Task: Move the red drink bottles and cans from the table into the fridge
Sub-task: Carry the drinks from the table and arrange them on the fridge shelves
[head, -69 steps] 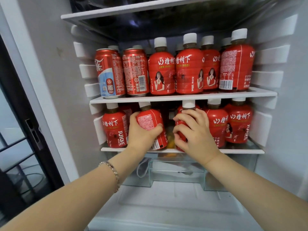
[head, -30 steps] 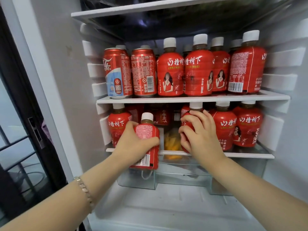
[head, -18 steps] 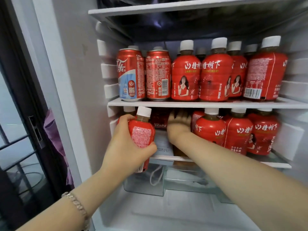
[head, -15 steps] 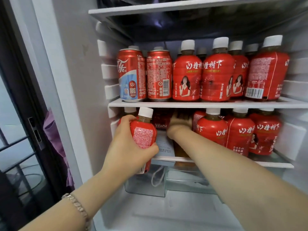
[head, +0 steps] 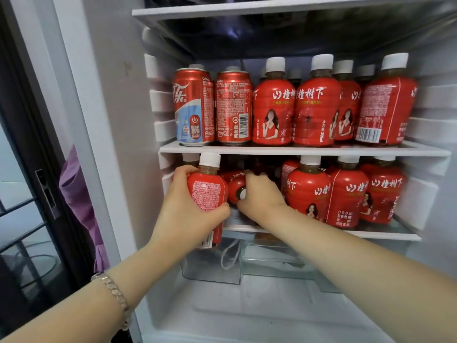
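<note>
The open fridge holds two red cans [head: 194, 107] and several white-capped red bottles [head: 273, 110] on its upper shelf [head: 296, 150]. More red bottles [head: 308, 191] stand at the right of the lower shelf [head: 371, 235]. My left hand [head: 188, 219] grips an upright red bottle [head: 207, 191] at the lower shelf's front left, its base below the shelf edge. My right hand [head: 262, 196] is inside the lower shelf, closed on a tipped red bottle [head: 233, 184] whose cap faces me. Another bottle behind my left hand is mostly hidden.
A clear drawer [head: 210, 266] with a white cord loop sits under the lower shelf. The fridge floor [head: 247, 313] lies below it. A dark glass door [head: 24, 194] and a purple cloth [head: 74, 194] are at the left. A top shelf [head: 247, 8] spans above.
My right hand let go of the standing bottle, reached deep into the lower shelf's gap, and now grips a tipped bottle. My left hand pulled its bottle off the shelf, then raised it.
</note>
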Tool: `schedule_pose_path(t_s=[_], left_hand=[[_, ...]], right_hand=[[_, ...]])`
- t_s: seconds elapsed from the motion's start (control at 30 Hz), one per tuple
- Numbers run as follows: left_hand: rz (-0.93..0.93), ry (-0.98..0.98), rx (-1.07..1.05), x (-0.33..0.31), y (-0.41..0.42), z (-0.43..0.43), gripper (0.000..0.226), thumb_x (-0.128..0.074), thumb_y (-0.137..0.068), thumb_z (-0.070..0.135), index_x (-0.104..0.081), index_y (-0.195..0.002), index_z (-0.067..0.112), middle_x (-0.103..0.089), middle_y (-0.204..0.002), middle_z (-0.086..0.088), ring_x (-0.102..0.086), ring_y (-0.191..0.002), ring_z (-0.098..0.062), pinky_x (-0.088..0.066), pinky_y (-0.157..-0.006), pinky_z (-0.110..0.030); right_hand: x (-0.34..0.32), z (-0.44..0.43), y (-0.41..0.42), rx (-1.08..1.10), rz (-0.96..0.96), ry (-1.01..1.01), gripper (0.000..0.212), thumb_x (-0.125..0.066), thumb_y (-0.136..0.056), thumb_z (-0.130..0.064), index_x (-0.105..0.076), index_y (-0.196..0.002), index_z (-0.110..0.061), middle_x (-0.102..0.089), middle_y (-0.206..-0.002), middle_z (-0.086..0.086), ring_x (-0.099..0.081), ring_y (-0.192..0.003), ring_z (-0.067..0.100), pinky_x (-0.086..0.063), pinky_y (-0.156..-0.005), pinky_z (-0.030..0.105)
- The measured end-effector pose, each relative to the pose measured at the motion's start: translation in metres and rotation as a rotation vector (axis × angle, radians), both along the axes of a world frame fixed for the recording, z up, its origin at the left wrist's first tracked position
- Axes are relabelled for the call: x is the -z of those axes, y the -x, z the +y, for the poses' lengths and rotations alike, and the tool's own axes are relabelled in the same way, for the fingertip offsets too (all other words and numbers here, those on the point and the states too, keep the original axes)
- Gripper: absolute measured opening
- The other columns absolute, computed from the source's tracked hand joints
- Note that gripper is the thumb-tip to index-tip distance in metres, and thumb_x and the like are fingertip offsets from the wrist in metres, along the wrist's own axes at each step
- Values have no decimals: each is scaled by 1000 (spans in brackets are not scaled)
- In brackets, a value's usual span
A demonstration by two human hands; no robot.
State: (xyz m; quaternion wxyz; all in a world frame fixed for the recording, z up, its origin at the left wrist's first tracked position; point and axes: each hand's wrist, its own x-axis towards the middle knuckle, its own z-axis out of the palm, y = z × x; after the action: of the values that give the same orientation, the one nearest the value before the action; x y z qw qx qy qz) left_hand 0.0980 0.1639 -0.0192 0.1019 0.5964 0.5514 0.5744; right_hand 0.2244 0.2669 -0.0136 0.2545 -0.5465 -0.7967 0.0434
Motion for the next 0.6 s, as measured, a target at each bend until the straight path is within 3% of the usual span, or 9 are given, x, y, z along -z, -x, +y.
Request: schedule_pose_path(t_s=[0.1, 0.17, 0.27, 0.33, 0.4, 0.5, 0.6], left_hand=[[-37, -13, -28, -1, 0, 0, 60, -80, -59, 20, -39, -94, 46, -55, -89, 17, -55, -74, 17, -42, -52, -2], [-80, -25, -39, -1, 1, 0, 61, -80, -59, 17, -39, -99, 40, -55, -89, 16, -56, -71, 16, -40, -50, 0], [-148, -25, -59, -1, 0, 0, 64, -80, -60, 20, -40, -109, 31, -54, -92, 15, -59, -72, 2, -41, -47, -3], [-164, -17, -66, -1, -1, 1, 64, -80, -61, 22, -39, -110, 31, -53, -93, 16, -57, -75, -1, -41, -48, -6], [-174, -14, -69, 0, -1, 0, 64, -81, -63, 22, -39, -111, 32, -53, -93, 16, -57, -76, -1, -41, -49, -7], [-199, -21, -73, 2, -2, -1, 63, -81, -64, 18, -39, -110, 30, -54, -92, 15, -60, -73, 3, -43, -47, -6], [-227, -33, -70, 3, -3, 0, 61, -80, -64, 15, -40, -108, 28, -55, -90, 15, -56, -67, 17, -42, -48, -2]], right_hand=[[4, -19, -8, -43, 253, -119, 48, -69, -80, -24, -52, -122, -9, -57, -113, 16, -58, -101, 32, -45, -82, 31], [8, -30, -12, -84, 545, -211, 34, -72, -78, -21, -59, -109, -12, -62, -103, 9, -59, -93, 24, -44, -79, 25], [11, -45, -10, -79, 890, -377, 27, -71, -82, -24, -62, -106, -17, -58, -84, -13, -52, -83, 13, -41, -74, 17], [10, -48, -5, -12, 934, -475, 35, -67, -84, -30, -60, -115, -15, -45, -81, -25, -44, -89, 9, -36, -78, 15], [9, -49, 2, -5, 889, -444, 42, -62, -88, -33, -54, -123, -12, -49, -90, -18, -44, -98, 12, -36, -89, 23], [7, -40, 11, -54, 928, -161, 52, -61, -87, -36, -40, -129, -13, -58, -115, 4, -55, -108, 23, -42, -89, 31], [1, -27, 12, -57, 878, 10, 79, -79, -70, -37, -32, -130, -12, -53, -124, 9, -56, -109, 24, -47, -91, 36]])
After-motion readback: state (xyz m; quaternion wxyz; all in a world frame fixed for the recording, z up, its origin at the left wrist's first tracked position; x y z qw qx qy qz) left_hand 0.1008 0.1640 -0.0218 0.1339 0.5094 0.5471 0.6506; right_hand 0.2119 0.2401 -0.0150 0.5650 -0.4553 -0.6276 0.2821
